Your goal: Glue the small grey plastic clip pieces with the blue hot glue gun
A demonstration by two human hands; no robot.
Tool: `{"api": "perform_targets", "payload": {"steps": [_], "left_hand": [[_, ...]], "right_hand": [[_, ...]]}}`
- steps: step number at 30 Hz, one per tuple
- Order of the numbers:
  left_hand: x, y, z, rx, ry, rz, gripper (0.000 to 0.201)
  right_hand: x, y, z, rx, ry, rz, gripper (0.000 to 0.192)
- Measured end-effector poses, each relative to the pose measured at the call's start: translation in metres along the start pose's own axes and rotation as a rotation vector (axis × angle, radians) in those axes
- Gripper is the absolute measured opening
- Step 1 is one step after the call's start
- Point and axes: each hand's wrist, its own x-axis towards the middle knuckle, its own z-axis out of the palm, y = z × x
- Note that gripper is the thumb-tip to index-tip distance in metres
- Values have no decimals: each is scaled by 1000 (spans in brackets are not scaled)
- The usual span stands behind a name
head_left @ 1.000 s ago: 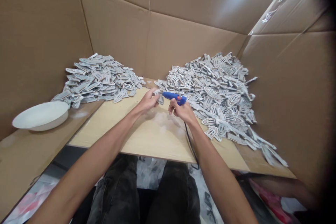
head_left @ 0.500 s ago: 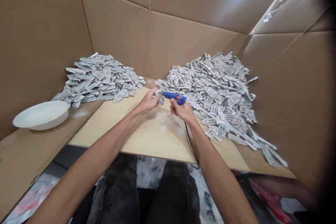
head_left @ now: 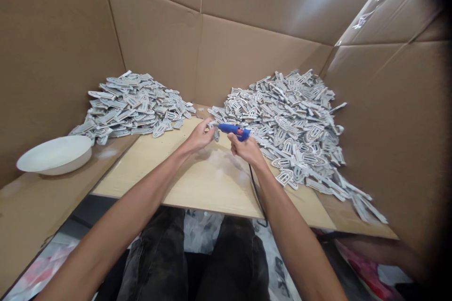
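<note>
My left hand [head_left: 199,137] is closed, its fingertips pinching a small whitish arched piece [head_left: 216,135]. A blue glue gun [head_left: 231,130] with a small orange-red patch on its body is gripped in my right hand [head_left: 245,148]. Its nozzle points left, right at the piece; whether the tip touches it I cannot tell. From the grip a black cord [head_left: 254,188] runs down over the board's front edge. Both hands hover above the pale wooden board [head_left: 197,183].
Behind and right of my hands lies a large heap of similar arched pieces [head_left: 296,117]; another heap [head_left: 137,106] is at back left. A white bowl [head_left: 56,164] stands at far left. Tall cardboard walls [head_left: 158,33] enclose the table. A red shoe [head_left: 367,273] shows below right.
Hardly anything differs. The glue gun and my right hand have shifted very slightly, and the red shoe at lower right has moved a little.
</note>
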Motion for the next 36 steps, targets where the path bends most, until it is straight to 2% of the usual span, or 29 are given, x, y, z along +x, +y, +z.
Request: {"api": "perform_targets", "payload": {"steps": [7, 10, 12, 14, 15, 16, 18, 20, 22, 27, 29, 31, 36], "left_hand": [[2, -7, -1, 34, 10, 17, 4], [1, -7, -2, 98, 48, 54, 3], [1, -6, -3, 120, 60, 72, 2], [2, -7, -5, 117, 67, 44, 3], [3, -9, -6, 107, 79, 6, 4], [5, -11, -8, 93, 96, -46, 5], [8, -18, -15, 58, 122, -192, 8], [12, -26, -26, 14, 130, -379, 15], [17, -30, -40, -22, 144, -517, 22], [27, -25, -80, 30, 251, -589, 23], [27, -20, -89, 95, 289, -621, 22], [23, -19, -91, 159, 282, -667, 20], [14, -20, -80, 281, 178, -735, 19]], "right_hand": [[-4, -8, -1, -75, -6, -27, 70], [-5, -11, 4, -60, 19, -128, 61], [-5, -13, 9, -75, 73, -265, 58], [-4, -15, 13, -83, 186, -389, 60], [-5, -16, 13, -62, 269, -398, 62], [-5, -17, 13, -20, 367, -357, 62], [-7, -19, 10, 94, 515, -157, 64], [-8, -19, 3, 106, 499, 12, 70], [-7, -18, -2, 85, 453, 70, 72], [0, -14, -4, 25, 399, 111, 75], [2, -14, -1, 39, 386, 107, 73], [2, -13, 2, 58, 384, 96, 70], [1, -14, 2, 75, 381, 71, 66]]}}
